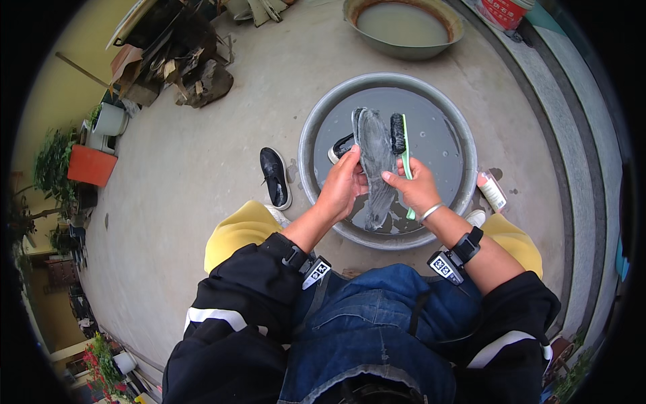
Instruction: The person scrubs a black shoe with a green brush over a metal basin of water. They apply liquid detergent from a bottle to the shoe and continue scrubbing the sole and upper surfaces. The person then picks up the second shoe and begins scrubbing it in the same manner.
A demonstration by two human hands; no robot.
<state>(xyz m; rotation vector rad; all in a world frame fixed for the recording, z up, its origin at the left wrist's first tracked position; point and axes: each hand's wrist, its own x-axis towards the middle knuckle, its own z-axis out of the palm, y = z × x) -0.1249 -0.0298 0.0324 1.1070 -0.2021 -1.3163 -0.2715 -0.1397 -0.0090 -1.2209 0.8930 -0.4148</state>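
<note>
Over a round metal basin [313,202] of grey, soapy water, my left hand [339,184] grips a wet grey shoe insole [376,141] by its left side. A second layer shows along the insole's left edge; whether it is another insole I cannot tell. My right hand [418,191] holds a scrub brush [407,156] with a pale green handle and dark, wet bristles. Its thumb presses on the insole's lower right side. The bristles stand upright just right of the insole. Behind my left hand, a black shoe with a white sole [341,147] sits in the basin, partly hidden.
Another black shoe [275,177] stands on the concrete left of the basin. A bottle with pink contents [491,192] lies at its right. Beyond is a larger basin of cloudy water [404,50]. Stone steps [570,101] run along the right; a firewood pile [186,70] occupies the upper left.
</note>
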